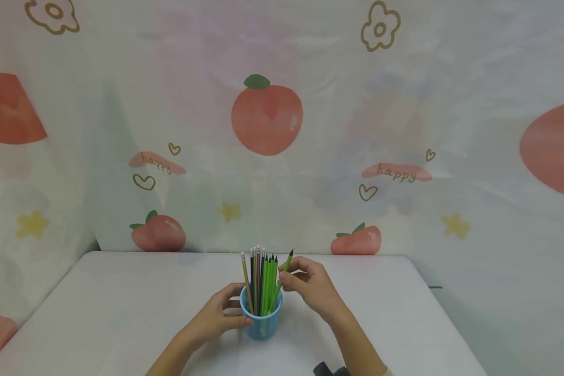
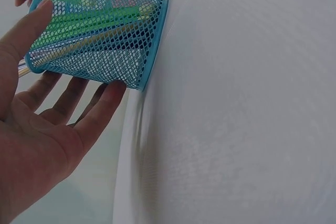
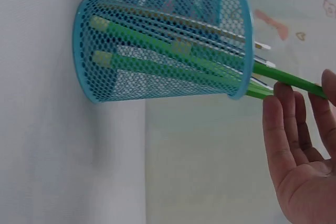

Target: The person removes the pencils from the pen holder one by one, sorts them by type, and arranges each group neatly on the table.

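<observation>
I've got the R hand (image 1: 310,284) pinching a slim bright-green pencil w/ black tip (image 1: 289,261) btwn thumb and index; other fingers relaxed, near the rim. Pencil's tilted, black tip up above the fingers, lower part inside the light-blue metal-mesh cup (image 1: 261,330), which stands upright on the white table (image 1: 122,313). My L hand (image 1: 218,313) holds the cup, thumb one side near the rim, fingers along the other.

More green pencils (image 1: 267,282) and dark/gold pencils w/ white ends (image 1: 246,274) stand in the cup, too bunched for me to count. Mesh blurs their lower parts; can't make out the pinched one's bottom end for sure. L wrist cam crops the R hand at the top. Black obj. (image 1: 323,368) at the head cam's bottom edge is cut off, can't ID.
</observation>
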Demonstrator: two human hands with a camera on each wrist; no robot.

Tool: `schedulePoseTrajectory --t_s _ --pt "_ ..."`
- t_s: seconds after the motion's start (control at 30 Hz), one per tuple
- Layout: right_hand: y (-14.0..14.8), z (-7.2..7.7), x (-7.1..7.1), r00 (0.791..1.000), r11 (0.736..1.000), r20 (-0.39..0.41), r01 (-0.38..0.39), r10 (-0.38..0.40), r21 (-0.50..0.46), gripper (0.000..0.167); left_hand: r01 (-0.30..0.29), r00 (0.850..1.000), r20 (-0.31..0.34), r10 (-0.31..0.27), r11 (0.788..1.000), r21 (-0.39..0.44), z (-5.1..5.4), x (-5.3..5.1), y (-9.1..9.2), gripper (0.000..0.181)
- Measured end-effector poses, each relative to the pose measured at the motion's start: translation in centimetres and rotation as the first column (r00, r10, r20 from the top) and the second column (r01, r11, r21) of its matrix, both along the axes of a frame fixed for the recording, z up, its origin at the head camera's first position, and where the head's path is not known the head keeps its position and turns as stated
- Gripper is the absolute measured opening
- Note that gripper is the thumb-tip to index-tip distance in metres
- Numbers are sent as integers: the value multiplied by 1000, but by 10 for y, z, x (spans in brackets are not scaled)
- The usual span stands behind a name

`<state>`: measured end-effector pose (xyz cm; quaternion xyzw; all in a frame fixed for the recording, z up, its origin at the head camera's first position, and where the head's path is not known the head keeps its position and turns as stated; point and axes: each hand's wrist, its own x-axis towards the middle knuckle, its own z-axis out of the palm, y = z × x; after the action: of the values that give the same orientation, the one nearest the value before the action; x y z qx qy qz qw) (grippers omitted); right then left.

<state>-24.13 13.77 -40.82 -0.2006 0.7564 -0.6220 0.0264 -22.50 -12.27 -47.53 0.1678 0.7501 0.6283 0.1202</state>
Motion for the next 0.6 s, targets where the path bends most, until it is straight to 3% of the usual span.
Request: schedulePoseTrajectory --t_s 0.23,0.37,0.6 --pt "12 12 2 999 991 -41 1 -6 -131 22 -4 1000 0 4 1000 -10 2 -1 2 74" --pt "19 18 3 1000 975 -25 5 -11 -223 25 -5 1000 3 5 1000 -2 1 0 2 74" --pt "26 21 3 999 961 -6 29 -32 -276 35 -13 1000 11 13 1000 -6 2 2 1 74"
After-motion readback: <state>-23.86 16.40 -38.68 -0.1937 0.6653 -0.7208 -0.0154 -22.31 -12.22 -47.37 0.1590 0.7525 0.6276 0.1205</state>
